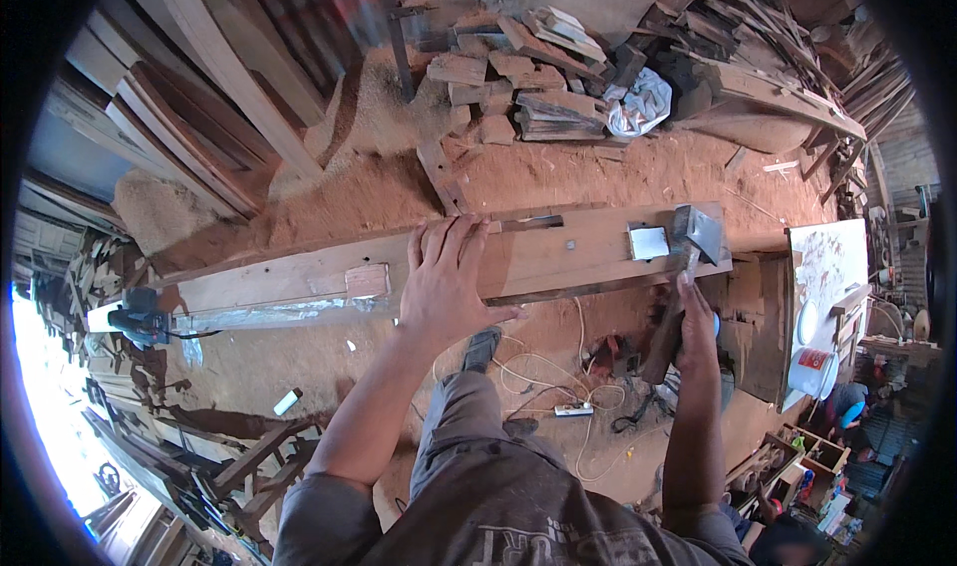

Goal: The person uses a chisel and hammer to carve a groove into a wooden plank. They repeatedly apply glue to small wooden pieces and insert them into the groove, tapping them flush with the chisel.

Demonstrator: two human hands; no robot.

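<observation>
A long wooden beam (578, 237) stretches across in front of me. My left hand (444, 282) lies on its middle, fingers outstretched and thumb spread, holding nothing. Off the beam's near edge at the right, my right hand (698, 322) is closed around the lower part of a hammer-like tool (701, 229). Its blocky grey head is over the beam's right end; I cannot tell whether they touch. Just left of that head sits a small pale, shiny square piece (648, 242). A flat wooden block (367, 281) rests on the beam left of my left hand.
A blue-grey power tool (142, 317) sits at the beam's left end. Wood offcuts (508, 88) are piled beyond. Cables and a power strip (573, 410) lie on the dirt floor by my feet. A white bucket (812, 372) stands on a table (832, 267) at right.
</observation>
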